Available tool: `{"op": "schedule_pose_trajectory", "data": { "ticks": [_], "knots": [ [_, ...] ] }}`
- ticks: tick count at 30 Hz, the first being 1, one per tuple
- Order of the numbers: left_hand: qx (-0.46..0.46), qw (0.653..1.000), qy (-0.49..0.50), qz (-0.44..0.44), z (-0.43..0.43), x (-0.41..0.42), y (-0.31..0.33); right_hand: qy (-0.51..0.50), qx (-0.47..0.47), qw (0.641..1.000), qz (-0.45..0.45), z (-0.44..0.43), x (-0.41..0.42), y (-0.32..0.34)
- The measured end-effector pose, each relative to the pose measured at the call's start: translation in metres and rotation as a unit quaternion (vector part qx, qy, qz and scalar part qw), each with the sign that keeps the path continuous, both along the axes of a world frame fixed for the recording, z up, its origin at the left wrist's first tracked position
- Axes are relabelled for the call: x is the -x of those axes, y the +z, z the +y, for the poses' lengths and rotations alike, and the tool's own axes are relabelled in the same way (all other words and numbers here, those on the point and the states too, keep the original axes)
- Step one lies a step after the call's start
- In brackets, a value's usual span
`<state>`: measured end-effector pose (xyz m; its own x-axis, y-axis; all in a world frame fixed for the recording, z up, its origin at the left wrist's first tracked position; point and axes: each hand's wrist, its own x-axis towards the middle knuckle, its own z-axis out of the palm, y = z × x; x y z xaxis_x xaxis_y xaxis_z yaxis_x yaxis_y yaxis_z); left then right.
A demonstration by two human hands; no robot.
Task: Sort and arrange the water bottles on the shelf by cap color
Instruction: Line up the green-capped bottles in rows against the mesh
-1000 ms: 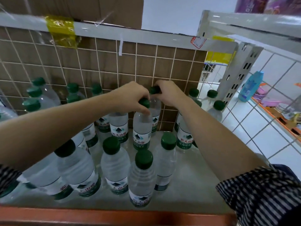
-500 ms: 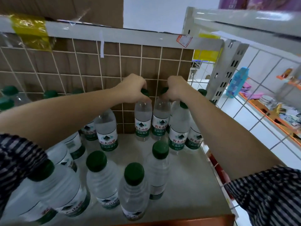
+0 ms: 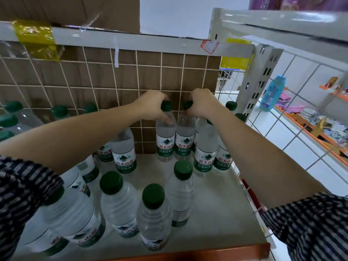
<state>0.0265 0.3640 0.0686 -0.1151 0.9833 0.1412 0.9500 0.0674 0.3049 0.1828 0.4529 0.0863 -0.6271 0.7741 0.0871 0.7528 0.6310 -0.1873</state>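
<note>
Several clear water bottles with dark green caps stand on a grey shelf (image 3: 212, 200). My left hand (image 3: 153, 107) grips the neck of an upright bottle (image 3: 165, 140) at the back, against the wire grid. Right beside it, my right hand (image 3: 202, 103) holds the top of a second bottle (image 3: 185, 142). The two bottles stand side by side, touching. To their right, more bottles (image 3: 206, 153) cluster in the back right corner. Three bottles (image 3: 153, 217) stand loose near the front edge, and others crowd the left side under my left arm.
A wire grid with brown cardboard (image 3: 113, 85) backs the shelf. The upper shelf rail (image 3: 131, 40) runs overhead with yellow tape. A perforated metal post (image 3: 261, 81) marks the right end. Beyond a side grid lies a tiled floor and a low orange shelf (image 3: 310, 125) of goods.
Both hands carried their bottles from the shelf's middle back to the rear right and now rest with them standing against the grid. The camera view swung left.
</note>
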Motion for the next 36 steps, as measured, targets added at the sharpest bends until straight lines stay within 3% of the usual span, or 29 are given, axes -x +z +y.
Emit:
{"op": "schedule_pose_trajectory", "data": {
  "ticks": [9,13,18,21,25,27,31,36],
  "knots": [
    [-0.032,0.999,-0.014,-0.018,-0.005,0.001,-0.009,0.002,0.006,1.0,0.021,-0.001,-0.003,-0.002],
    [-0.012,1.0,0.004,0.012,-0.007,-0.002,-0.009,-0.002,-0.01,1.0,0.001,-0.014,-0.005,0.002],
    [0.018,0.998,0.007,0.057,-0.027,-0.01,0.007,0.012,-0.016,0.99,0.142,-0.05,-0.03,0.017],
    [0.004,0.998,-0.021,0.051,-0.061,-0.023,0.023,0.071,0.037,0.976,0.202,-0.079,-0.056,0.02],
    [0.017,0.993,-0.117,-0.013,-0.125,-0.047,0.045,0.18,0.181,0.933,0.255,-0.115,-0.092,0.007],
    [0.073,0.982,-0.164,-0.059,-0.155,-0.056,0.051,0.222,0.238,0.915,0.239,-0.126,-0.104,-0.001],
    [0.187,0.955,-0.225,-0.057,-0.19,-0.077,0.047,0.277,0.269,0.91,0.154,-0.139,-0.108,-0.018],
    [0.127,0.966,-0.224,0.024,-0.191,-0.084,0.032,0.263,0.155,0.941,0.147,-0.143,-0.101,-0.031]
  ]
}}
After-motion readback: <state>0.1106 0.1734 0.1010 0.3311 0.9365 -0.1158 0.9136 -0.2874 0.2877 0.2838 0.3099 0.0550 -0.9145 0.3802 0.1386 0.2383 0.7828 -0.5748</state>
